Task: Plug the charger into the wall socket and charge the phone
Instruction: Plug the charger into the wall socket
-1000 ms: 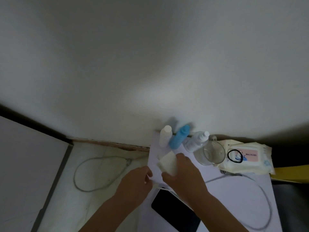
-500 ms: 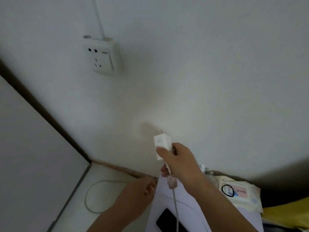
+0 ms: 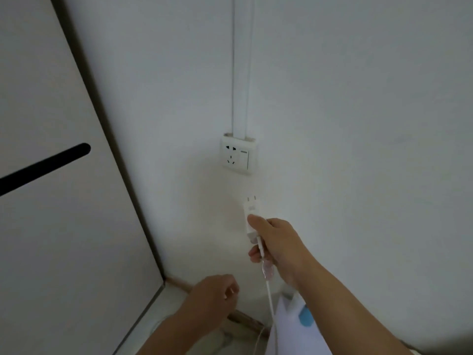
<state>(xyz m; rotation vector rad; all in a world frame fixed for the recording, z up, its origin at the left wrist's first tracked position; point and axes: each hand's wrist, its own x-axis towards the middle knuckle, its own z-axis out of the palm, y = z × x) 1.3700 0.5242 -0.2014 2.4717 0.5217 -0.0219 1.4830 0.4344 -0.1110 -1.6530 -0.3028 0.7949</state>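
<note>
A white wall socket (image 3: 237,156) sits on the white wall, with nothing plugged into it. My right hand (image 3: 277,245) holds a white charger (image 3: 251,213) upright, its two prongs pointing up at the socket, a short way below it and apart from it. A white cable (image 3: 269,295) hangs from the charger's lower end down past my wrist. My left hand (image 3: 213,295) hovers lower left with its fingers loosely curled and nothing in them. The phone is out of view.
A white cable duct (image 3: 240,65) runs up the wall from the socket. A pale cabinet door (image 3: 51,201) with a black slot handle stands at the left. A white table edge (image 3: 284,326) and a blue bottle (image 3: 305,316) show at the bottom.
My view has tilted up, bringing the socket to the centre. My right hand has lifted the charger off the table and raised it toward the socket. My left hand has let go and stayed low.
</note>
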